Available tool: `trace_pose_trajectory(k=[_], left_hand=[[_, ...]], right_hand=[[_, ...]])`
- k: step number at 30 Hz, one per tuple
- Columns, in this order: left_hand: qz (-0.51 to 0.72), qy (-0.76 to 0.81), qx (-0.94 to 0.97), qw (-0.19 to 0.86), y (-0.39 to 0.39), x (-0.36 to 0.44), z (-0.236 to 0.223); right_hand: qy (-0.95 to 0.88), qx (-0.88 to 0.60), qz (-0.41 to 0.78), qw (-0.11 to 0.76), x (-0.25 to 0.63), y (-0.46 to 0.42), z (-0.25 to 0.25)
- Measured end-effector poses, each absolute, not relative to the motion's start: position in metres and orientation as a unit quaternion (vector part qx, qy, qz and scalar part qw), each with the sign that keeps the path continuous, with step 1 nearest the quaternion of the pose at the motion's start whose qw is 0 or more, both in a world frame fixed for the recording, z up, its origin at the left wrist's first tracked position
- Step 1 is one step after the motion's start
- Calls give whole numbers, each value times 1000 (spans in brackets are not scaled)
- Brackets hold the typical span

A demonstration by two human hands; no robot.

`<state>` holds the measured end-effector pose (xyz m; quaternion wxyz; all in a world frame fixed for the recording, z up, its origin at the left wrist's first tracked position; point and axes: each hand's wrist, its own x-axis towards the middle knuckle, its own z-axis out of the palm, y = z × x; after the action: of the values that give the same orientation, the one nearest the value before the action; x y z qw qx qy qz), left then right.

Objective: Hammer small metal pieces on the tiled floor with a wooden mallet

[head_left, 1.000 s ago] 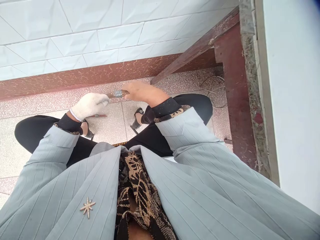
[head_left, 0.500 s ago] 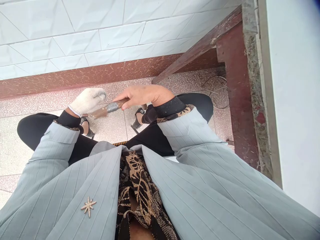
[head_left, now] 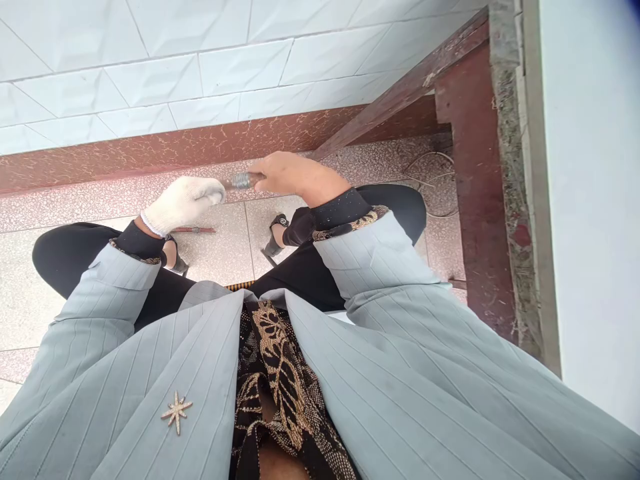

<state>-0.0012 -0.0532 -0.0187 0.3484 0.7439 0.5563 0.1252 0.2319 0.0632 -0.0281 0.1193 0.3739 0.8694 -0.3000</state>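
Note:
A brown wooden stick wrapped with silvery wire (head_left: 241,181) lies roughly level between my hands. My bare right hand (head_left: 286,175) is closed around its right end, fingers partly hidden behind the back of the hand. My left hand (head_left: 186,201), in a white knit glove, makes a fist at the stick's left end. That end disappears behind the glove. What the gloved fingers hold, if anything, is hidden.
A thin reddish stick (head_left: 195,230) rests on the tiled floor beside my left shoe (head_left: 175,257). At the right stand a dark red wooden frame (head_left: 480,180) and its slanted brace (head_left: 400,93). A thin cable (head_left: 430,183) loops on the floor near them. The tiled wall (head_left: 245,73) rises ahead.
The wire-wrapped stick has moved up and slightly right, tilting nearer to level. My right hand has risen with it, and my gloved fist has shifted right to the stick's left end.

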Motion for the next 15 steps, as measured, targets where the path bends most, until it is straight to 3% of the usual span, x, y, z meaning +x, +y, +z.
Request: trace_pose_trajectory(k=[3, 5, 12, 15], left_hand=[[135, 592, 725, 324, -49, -7, -19], [139, 611, 713, 316, -46, -9, -22], [154, 639, 680, 325, -39, -14, -34], [146, 618, 696, 336, -37, -15, -40]], right_hand=[[852, 244, -379, 266, 224, 53, -24], [825, 179, -453, 288, 221, 49, -17], [805, 127, -546, 195, 236, 61, 1], [790, 139, -585, 118, 247, 66, -2]])
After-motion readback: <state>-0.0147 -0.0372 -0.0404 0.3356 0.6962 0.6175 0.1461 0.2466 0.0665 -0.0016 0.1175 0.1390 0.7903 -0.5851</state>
